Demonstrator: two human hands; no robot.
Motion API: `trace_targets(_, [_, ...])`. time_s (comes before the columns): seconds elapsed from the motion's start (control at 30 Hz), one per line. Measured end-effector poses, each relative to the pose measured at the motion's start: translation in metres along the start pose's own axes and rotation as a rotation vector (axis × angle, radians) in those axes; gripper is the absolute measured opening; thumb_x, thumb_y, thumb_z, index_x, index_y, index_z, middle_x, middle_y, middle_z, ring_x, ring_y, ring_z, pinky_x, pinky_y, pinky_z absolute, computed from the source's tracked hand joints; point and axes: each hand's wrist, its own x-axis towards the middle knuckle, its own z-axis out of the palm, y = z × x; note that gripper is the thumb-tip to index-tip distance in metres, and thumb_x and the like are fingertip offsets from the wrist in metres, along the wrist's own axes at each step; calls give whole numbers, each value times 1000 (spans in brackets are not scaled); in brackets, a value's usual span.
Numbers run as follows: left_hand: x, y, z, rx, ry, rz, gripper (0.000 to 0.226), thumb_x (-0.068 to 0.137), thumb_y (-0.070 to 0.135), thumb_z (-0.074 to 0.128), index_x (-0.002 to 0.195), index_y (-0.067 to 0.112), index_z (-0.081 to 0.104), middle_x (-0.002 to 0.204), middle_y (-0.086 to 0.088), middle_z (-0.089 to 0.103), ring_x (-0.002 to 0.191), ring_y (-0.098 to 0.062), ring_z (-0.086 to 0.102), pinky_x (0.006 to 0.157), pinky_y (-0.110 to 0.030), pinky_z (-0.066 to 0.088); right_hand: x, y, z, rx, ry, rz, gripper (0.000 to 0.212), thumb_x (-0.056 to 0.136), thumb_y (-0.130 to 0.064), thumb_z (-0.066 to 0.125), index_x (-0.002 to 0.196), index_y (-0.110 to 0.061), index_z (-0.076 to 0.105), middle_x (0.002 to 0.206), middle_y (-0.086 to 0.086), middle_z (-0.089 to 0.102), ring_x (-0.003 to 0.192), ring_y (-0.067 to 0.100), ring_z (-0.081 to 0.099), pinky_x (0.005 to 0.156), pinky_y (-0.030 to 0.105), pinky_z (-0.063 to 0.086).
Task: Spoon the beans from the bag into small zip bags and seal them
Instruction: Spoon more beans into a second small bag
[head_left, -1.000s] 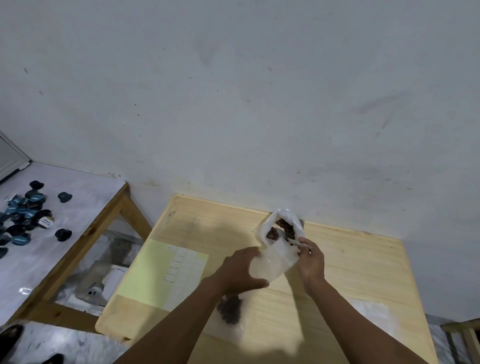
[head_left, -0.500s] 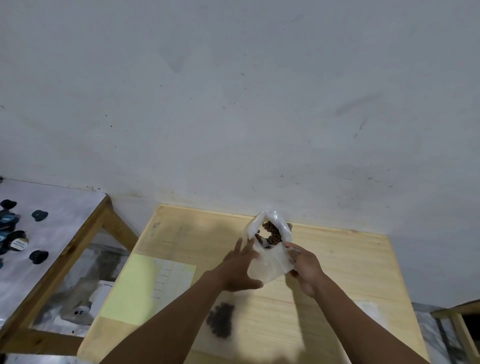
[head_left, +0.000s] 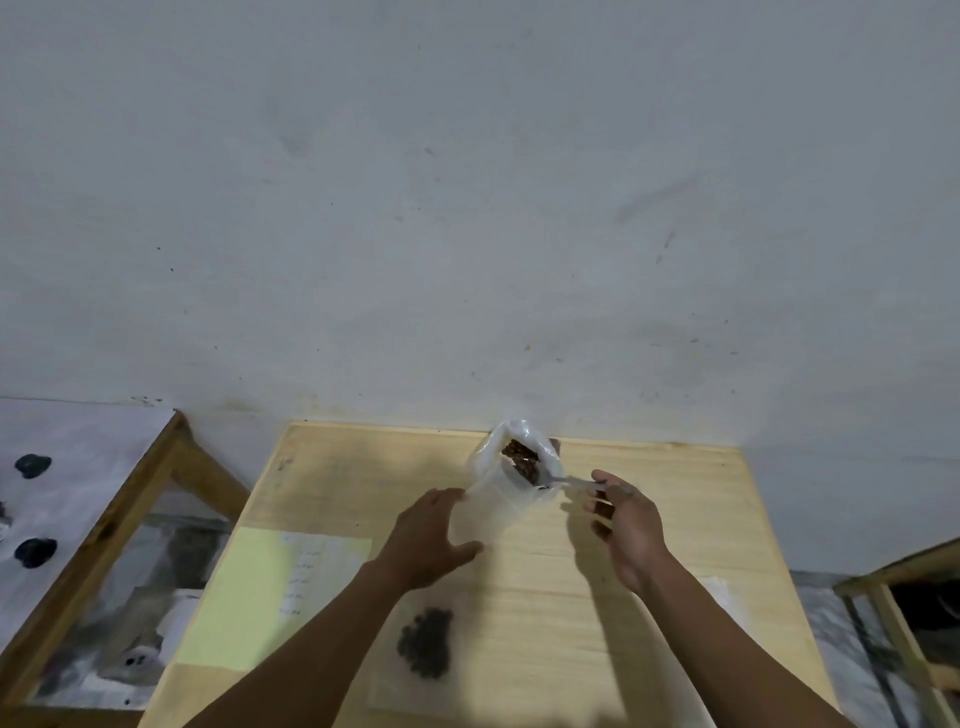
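An open white bag of brown beans (head_left: 514, 457) stands at the far edge of the wooden table (head_left: 675, 499). My left hand (head_left: 434, 540) holds a clear small zip bag (head_left: 480, 506) upright just in front of it. My right hand (head_left: 626, 525) grips the handle of a metal spoon (head_left: 563, 480), whose bowl reaches into the bean bag's mouth. A flat zip bag with dark beans inside (head_left: 426, 647) lies on the table between my forearms.
A yellow-green sheet with writing (head_left: 260, 597) lies on the table's left part. A white-topped side table (head_left: 78, 483) with dark small objects stands to the left. Another wooden frame (head_left: 904, 613) is at the right. A grey wall rises behind.
My right hand has drawn away to the right of the small bag and now holds the spoon into the bean bag. My left hand's fingers have spread along the small bag.
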Motion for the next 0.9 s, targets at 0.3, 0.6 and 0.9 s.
trace_targets(0.3, [-1, 4, -7, 28, 97, -66, 74, 80, 50, 69, 140, 18, 40, 138, 0, 46, 123, -19, 47, 101, -32, 41, -20, -21, -7, -6, -20, -165, 26, 102, -15, 42, 102, -15, 68, 83, 2, 62, 74, 15, 58, 69, 32, 40])
trace_targets(0.6, [-4, 15, -1, -27, 142, -47, 71, 80, 45, 72, 138, 17, 42, 139, 1, 45, 129, -19, 40, 103, -34, 41, -42, -30, 1, -291, -175, -382, 25, 103, -17, 44, 104, -19, 69, 86, 1, 65, 80, 14, 58, 70, 27, 44])
trace_targets(0.9, [-10, 12, 5, -99, 234, -87, 59, 75, 47, 76, 123, 21, 53, 123, 8, 55, 116, -16, 48, 94, -32, 43, -47, -39, 7, -516, -296, -694, 26, 103, -15, 46, 110, -28, 66, 112, -8, 67, 96, 8, 64, 83, 18, 48])
